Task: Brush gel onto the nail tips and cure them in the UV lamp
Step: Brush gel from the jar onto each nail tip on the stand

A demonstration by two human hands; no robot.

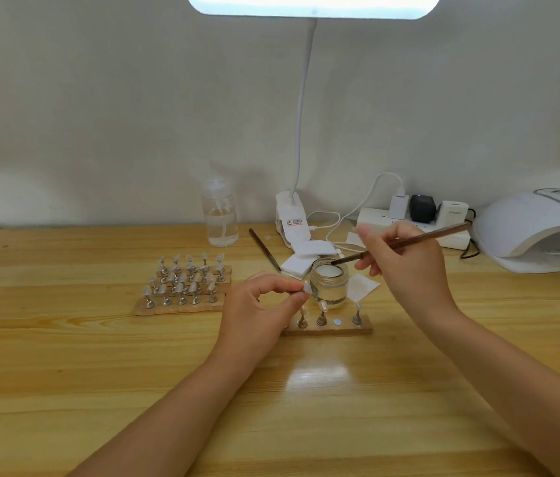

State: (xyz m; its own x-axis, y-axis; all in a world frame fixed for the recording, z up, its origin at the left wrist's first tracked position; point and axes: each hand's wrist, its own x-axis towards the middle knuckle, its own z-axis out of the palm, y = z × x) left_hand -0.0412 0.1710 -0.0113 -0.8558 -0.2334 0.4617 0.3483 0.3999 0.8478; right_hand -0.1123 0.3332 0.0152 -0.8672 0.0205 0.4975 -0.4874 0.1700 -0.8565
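My left hand (260, 304) pinches a small stand with a pale nail tip (307, 287) on top, just left of a clear glass jar (328, 284). My right hand (405, 263) holds a brown-handled brush (409, 239) whose bristle end rests at the jar's rim. In front of the jar lies a wooden strip (328, 327) bearing three nail tips on stands and one bare magnet spot. Further left, a wooden block (182, 287) carries several nail tips on stands. The white UV lamp (540, 232) sits at the far right.
At the back stand a clear pump bottle (220, 216), the clip base of a desk lamp (293, 218) and a power strip (412, 223) with plugs. White pads (300, 259), a second brush (265, 250) and a paper square (361, 287) lie near the jar.
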